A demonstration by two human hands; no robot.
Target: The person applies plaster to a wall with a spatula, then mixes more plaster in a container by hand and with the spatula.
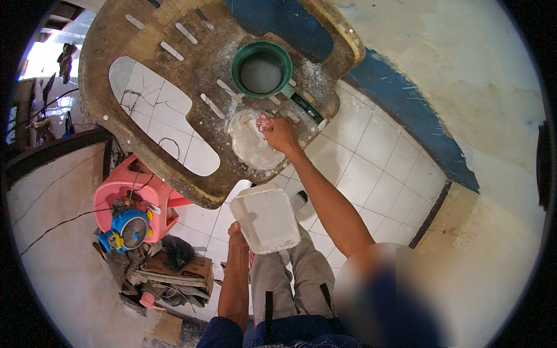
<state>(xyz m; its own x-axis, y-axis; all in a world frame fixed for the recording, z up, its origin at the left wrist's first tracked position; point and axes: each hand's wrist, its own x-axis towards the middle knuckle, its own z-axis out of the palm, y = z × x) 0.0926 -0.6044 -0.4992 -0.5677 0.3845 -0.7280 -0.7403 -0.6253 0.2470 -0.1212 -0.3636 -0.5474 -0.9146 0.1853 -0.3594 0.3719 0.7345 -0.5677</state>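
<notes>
The right hand [282,134] is closed around a small tool in a white paste pile [250,148] on the dirty brown plastic chair [174,87], just below the green dipper [261,69]. The left hand [237,236] grips a flat white board [267,219] below the chair.

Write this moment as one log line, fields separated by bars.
left hand: holds white tray | right hand: pink-handled tool in white paste mound | green dipper: on upturned plastic chair

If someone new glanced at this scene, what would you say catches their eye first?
Probably the right hand pressing a small red-handled tool into a mound of white paste on the dirty brown plastic chair, just below a green dipper of cloudy water. Next, the white rectangular tub that the left hand holds lower down, and the pink stool at left.
</notes>
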